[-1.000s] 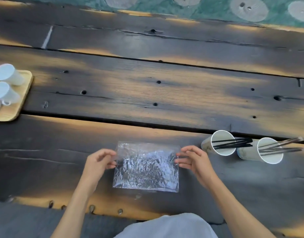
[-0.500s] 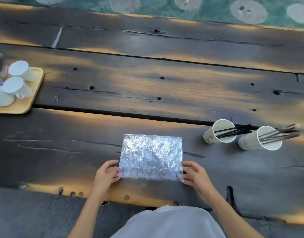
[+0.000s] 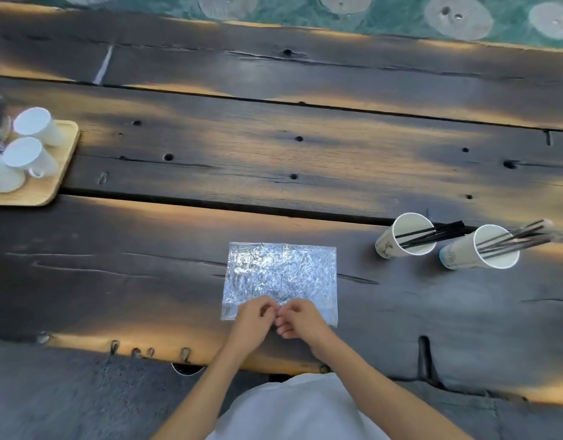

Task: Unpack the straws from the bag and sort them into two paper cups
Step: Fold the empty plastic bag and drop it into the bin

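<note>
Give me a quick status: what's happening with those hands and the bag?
Left hand and right hand pinch the bag at its near edge. Straws sit in both cups. Nothing in the way.

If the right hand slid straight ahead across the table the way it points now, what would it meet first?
The right hand already rests on the near edge of the crinkled plastic bag, so it would ride over that first; beyond it, only bare table, though depth is uncertain.
</note>
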The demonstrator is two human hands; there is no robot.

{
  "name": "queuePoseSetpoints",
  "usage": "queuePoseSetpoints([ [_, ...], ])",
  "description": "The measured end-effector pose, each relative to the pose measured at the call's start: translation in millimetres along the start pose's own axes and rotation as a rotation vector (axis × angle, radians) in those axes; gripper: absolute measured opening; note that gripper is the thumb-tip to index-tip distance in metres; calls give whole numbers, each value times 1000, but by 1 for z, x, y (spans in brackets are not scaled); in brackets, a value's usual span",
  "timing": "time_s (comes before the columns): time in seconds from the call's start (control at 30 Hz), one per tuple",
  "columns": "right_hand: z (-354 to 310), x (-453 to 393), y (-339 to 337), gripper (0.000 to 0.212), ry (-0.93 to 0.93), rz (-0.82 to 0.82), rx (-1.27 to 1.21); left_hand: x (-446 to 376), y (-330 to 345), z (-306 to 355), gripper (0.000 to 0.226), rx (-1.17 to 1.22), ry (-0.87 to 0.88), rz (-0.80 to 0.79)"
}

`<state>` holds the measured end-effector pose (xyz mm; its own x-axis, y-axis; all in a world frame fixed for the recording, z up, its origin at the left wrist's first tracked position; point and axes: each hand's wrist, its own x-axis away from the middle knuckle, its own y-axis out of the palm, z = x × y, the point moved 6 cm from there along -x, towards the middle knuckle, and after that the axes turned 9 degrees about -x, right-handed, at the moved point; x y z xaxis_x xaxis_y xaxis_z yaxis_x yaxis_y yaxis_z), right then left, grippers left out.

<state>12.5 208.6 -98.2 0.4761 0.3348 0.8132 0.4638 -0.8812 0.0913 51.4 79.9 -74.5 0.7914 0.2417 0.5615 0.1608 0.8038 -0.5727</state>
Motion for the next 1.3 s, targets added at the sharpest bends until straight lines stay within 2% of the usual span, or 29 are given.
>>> queuePoseSetpoints([
  [0.07,1,-14,5,18,10,30,97,-9,3,-6,19,-4,-64,-28],
  [0.17,2,-18,-25,24,43,135,195,-14,-6,-28,22,5,-179,-27],
  [0.27,5,-10,-69,26,48,240,218,-13,-25,-50,28,60,-325,22],
  [0.43,15,-6,-117,27,54,370,183,-9,-40,-68,25,140,-457,26],
  [0.57,13,-6,-126,25,52,429,257,-2,-39,-76,18,357,-596,71],
  [0.7,-1,-7,-127,20,9,590,278,4,-23,-69,12,584,-718,34],
  [0.77,-7,-11,-125,20,60,625,101,2,-12,-53,13,549,-670,-64],
  [0.8,-8,-14,-119,19,110,590,-3,-2,-9,-44,14,485,-592,-84],
  [0.87,-14,-17,-110,19,167,557,-21,-19,-16,-28,17,201,-392,-4],
  [0.93,-18,-23,-104,18,160,555,-71,-33,-28,-17,15,-45,-325,95],
  [0.97,-21,-23,-102,16,149,577,-125,-39,-28,-14,16,-54,-343,83],
  [1.07,-39,-24,-107,13,35,630,-89,-46,-5,-6,26,288,-467,-57],
  [1.13,-52,-25,-116,13,-32,652,-18,-39,13,7,17,528,-553,-174],
  [1.2,-60,-26,-128,24,-74,680,34,-38,19,18,12,612,-552,-235],
  [1.23,-62,-26,-132,29,-80,688,32,-41,17,22,12,588,-512,-208],
  [1.3,-64,-29,-139,37,-74,686,63,-59,-6,20,13,372,-384,-1],
])
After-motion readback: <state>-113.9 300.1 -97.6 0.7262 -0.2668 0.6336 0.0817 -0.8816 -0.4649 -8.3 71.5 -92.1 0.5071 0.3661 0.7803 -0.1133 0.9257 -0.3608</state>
